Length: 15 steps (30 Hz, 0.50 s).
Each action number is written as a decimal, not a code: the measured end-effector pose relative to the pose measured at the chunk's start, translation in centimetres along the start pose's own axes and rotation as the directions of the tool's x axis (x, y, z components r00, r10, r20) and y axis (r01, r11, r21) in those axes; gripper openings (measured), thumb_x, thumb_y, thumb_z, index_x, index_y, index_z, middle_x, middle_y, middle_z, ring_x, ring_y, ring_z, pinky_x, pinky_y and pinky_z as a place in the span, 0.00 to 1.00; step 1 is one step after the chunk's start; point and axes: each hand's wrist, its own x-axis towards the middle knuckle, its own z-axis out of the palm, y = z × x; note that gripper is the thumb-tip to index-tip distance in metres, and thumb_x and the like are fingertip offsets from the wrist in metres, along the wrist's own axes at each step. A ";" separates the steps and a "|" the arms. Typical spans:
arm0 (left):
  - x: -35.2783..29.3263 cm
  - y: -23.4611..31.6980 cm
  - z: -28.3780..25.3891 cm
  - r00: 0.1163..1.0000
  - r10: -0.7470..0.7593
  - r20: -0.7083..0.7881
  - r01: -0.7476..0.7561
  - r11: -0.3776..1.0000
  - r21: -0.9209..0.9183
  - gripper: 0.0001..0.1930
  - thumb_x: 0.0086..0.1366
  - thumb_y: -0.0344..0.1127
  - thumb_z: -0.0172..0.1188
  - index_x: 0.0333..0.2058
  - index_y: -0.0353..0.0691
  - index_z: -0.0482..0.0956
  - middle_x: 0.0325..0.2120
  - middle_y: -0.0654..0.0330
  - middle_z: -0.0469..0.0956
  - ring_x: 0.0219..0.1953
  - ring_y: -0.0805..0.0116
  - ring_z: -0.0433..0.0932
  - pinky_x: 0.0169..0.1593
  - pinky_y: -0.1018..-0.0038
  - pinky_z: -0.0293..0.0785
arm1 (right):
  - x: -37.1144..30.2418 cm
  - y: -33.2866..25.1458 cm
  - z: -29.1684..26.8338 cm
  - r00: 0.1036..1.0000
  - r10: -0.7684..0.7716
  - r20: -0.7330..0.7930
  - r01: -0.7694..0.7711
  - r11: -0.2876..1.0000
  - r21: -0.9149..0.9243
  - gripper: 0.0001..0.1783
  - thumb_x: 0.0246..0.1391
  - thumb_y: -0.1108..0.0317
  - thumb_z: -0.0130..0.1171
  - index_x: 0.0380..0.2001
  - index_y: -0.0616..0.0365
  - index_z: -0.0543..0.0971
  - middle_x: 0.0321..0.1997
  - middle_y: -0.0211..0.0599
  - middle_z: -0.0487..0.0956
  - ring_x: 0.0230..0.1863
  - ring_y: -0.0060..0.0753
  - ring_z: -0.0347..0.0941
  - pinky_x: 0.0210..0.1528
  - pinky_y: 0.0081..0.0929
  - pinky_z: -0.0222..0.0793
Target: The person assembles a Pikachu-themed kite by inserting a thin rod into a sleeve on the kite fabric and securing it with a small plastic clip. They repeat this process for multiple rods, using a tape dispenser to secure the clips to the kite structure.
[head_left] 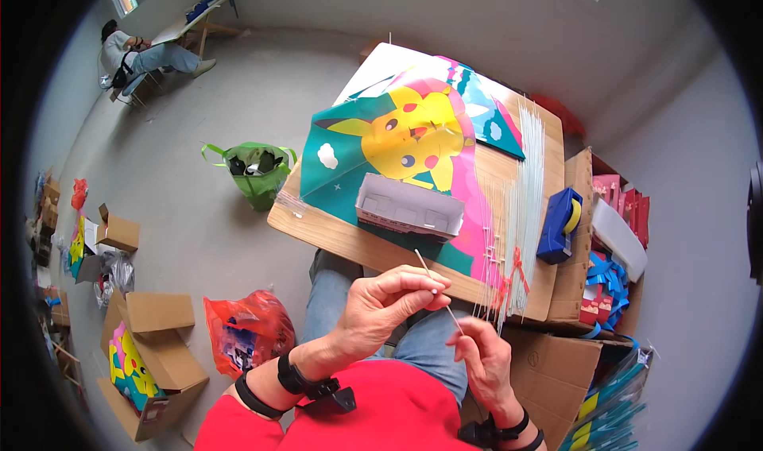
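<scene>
Over my lap, my left hand is closed in a pinch around a thin white rod, which slants down to the right. A tiny white piece shows at its fingertips, too small to name. My right hand has its fingers curled at the rod's lower end, pinching it; the tips are slightly blurred. Beyond the hands, a teal and pink printed sheet with a yellow cartoon character lies on the wooden table. An open white cardboard box rests on the sheet.
Bundles of long white rods lie along the table's right side, near a blue tape dispenser. Cartons stand at right. A green bag, a red bag and an open carton sit leftward. Another person sits far left.
</scene>
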 end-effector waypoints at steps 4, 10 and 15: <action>-1.3 -1.5 1.2 0.992 0.121 -0.036 -0.120 0.992 0.042 0.09 0.68 0.25 0.53 0.44 0.34 0.79 0.49 0.55 0.73 0.47 0.68 0.76 0.52 0.72 0.75 | 3.6 -3.4 2.0 0.921 -0.384 -0.063 0.367 0.911 -0.187 0.15 0.53 0.84 0.59 0.45 0.62 0.79 0.31 0.38 0.79 0.27 0.22 0.74 0.30 0.18 0.70; -2.0 2.1 1.2 0.955 -0.083 -0.284 -0.025 0.934 -0.357 0.13 0.68 0.30 0.55 0.50 0.35 0.77 0.37 0.60 0.79 0.35 0.75 0.76 0.42 0.75 0.75 | 3.4 -6.2 2.4 0.779 -0.627 -0.027 0.560 0.714 -0.420 0.24 0.42 0.90 0.60 0.45 0.61 0.82 0.30 0.37 0.78 0.25 0.24 0.73 0.27 0.18 0.68; -2.9 2.3 0.8 0.945 -0.165 -0.282 0.017 0.887 -0.461 0.14 0.69 0.32 0.55 0.51 0.35 0.76 0.36 0.61 0.80 0.33 0.76 0.75 0.41 0.75 0.73 | 3.0 -6.4 3.3 0.771 -0.634 0.054 0.575 0.658 -0.485 0.27 0.39 0.91 0.59 0.45 0.60 0.82 0.29 0.36 0.76 0.25 0.25 0.72 0.26 0.19 0.68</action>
